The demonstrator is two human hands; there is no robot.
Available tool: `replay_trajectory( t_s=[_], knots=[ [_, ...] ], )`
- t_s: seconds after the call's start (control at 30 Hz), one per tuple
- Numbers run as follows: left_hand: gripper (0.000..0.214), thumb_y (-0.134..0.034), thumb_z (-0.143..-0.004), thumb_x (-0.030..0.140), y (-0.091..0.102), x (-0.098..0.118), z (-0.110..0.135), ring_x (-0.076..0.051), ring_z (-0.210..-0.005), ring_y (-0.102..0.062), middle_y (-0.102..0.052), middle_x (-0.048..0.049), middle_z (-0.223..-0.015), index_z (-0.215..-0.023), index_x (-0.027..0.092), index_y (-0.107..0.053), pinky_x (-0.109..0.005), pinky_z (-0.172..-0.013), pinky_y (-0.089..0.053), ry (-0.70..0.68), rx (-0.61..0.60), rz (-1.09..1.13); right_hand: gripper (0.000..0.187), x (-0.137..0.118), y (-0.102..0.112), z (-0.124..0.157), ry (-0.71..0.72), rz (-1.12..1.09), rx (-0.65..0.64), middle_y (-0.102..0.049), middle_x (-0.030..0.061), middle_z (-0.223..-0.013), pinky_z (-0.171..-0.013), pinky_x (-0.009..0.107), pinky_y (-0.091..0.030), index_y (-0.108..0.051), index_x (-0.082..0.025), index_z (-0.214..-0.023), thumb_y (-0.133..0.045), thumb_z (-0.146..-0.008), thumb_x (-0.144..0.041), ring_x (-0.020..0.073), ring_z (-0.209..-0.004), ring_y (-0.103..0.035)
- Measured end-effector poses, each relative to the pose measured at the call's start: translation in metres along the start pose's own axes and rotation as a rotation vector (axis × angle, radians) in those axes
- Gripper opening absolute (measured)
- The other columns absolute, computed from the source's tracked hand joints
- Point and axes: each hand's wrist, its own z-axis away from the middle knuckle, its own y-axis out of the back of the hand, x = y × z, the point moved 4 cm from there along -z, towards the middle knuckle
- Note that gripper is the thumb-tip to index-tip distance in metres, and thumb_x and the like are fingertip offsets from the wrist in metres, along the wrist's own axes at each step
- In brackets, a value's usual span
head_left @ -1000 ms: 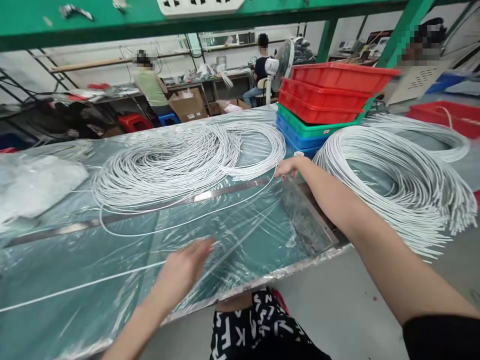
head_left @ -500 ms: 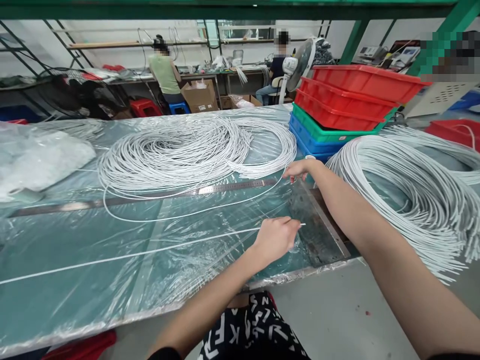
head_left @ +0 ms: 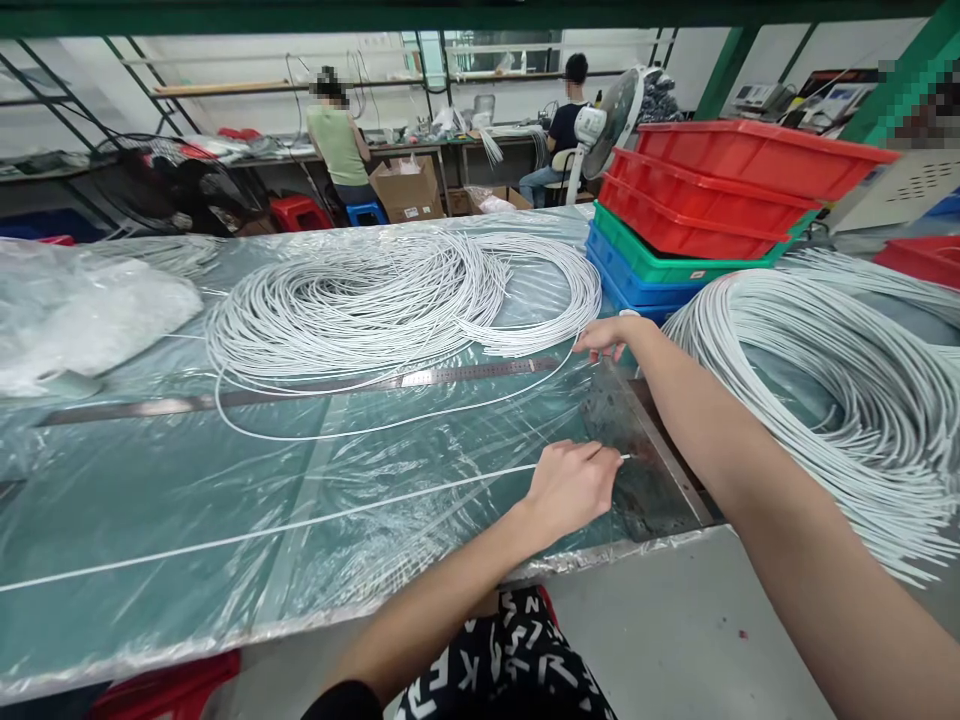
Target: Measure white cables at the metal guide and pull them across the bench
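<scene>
White cable (head_left: pixel 375 504), apparently at straightening step: left hand (head_left: pixel 574 490) grips its end near front edge of worktop (head_left: pixel 165 480), right hand (head_left: pixel 602 336) seemingly pinches looped strand (head_left: pixel 300 439); next move likely needs steady hold.

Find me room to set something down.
Free: left of the looped cable, between steel ruler and the straight cable in the left hand; also between that cable and the table's near edge. Crowded: behind the ruler, with cable coils and a plastic bag; rightward, stacked bins and another coil.

White wall (head_left: pixel 240 112), grey floor (head_left: pixel 660 620)
</scene>
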Motion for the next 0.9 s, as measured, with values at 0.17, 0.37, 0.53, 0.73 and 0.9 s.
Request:
replay_trajectory(
  t_s=[0.17, 0.37, 0.53, 0.73, 0.9],
  knots=[
    [0.027, -0.043, -0.099, 0.022, 0.0005, 0.0003, -0.0012, -0.015, -0.065, -0.065, -0.069, -0.0006, -0.073, -0.088, 0.017, -0.067, -0.028, -0.060, -0.043, -0.004, 0.021, -0.018, 0.054, 0.0027, 0.0004, -0.0037, 0.005, -0.009, 0.002, -0.072, 0.0094, -0.097, -0.064, 0.030, -0.057, -0.063, -0.020, -0.123, -0.070, -0.082, -0.054, 0.0226, -0.081, -0.070],
    [0.023, -0.045, -0.097, 0.020, 0.0005, 0.0020, -0.0021, -0.015, -0.066, -0.065, -0.068, -0.0003, -0.072, -0.087, 0.017, -0.065, -0.029, -0.059, -0.041, -0.054, 0.004, -0.056, 0.059, -0.0019, 0.0004, 0.0000, 0.003, 0.009, 0.001, -0.072, 0.0102, -0.098, -0.062, 0.028, -0.056, -0.061, -0.018, -0.126, -0.070, -0.081, -0.056, 0.0212, -0.077, -0.069],
    [0.027, -0.042, -0.098, 0.022, 0.0011, 0.0024, -0.0023, -0.015, -0.063, -0.064, -0.068, -0.0006, -0.072, -0.087, 0.017, -0.066, -0.030, -0.056, -0.040, -0.065, -0.008, -0.070, 0.052, 0.0024, 0.0002, -0.0059, -0.014, 0.014, 0.021, -0.073, 0.0095, -0.094, -0.062, 0.029, -0.056, -0.065, -0.020, -0.120, -0.068, -0.083, -0.056, 0.0221, -0.077, -0.069],
    [0.027, -0.041, -0.098, 0.021, 0.0017, 0.0029, -0.0028, -0.015, -0.061, -0.063, -0.068, -0.0013, -0.071, -0.088, 0.016, -0.066, -0.029, -0.054, -0.038, -0.065, -0.032, -0.057, 0.055, 0.0034, 0.0002, -0.0057, -0.023, 0.012, 0.022, -0.073, 0.0094, -0.096, -0.062, 0.029, -0.056, -0.065, -0.020, -0.123, -0.069, -0.082, -0.057, 0.0222, -0.077, -0.069],
    [0.029, -0.040, -0.098, 0.020, 0.0006, 0.0028, -0.0030, -0.015, -0.059, -0.062, -0.067, -0.0009, -0.069, -0.086, 0.016, -0.066, -0.029, -0.053, -0.037, -0.083, -0.019, -0.052, 0.058, 0.0025, -0.0002, -0.0026, -0.018, 0.012, 0.014, -0.073, 0.0107, -0.097, -0.062, 0.030, -0.056, -0.064, -0.021, -0.124, -0.069, -0.081, -0.058, 0.0241, -0.079, -0.069]
  ],
)
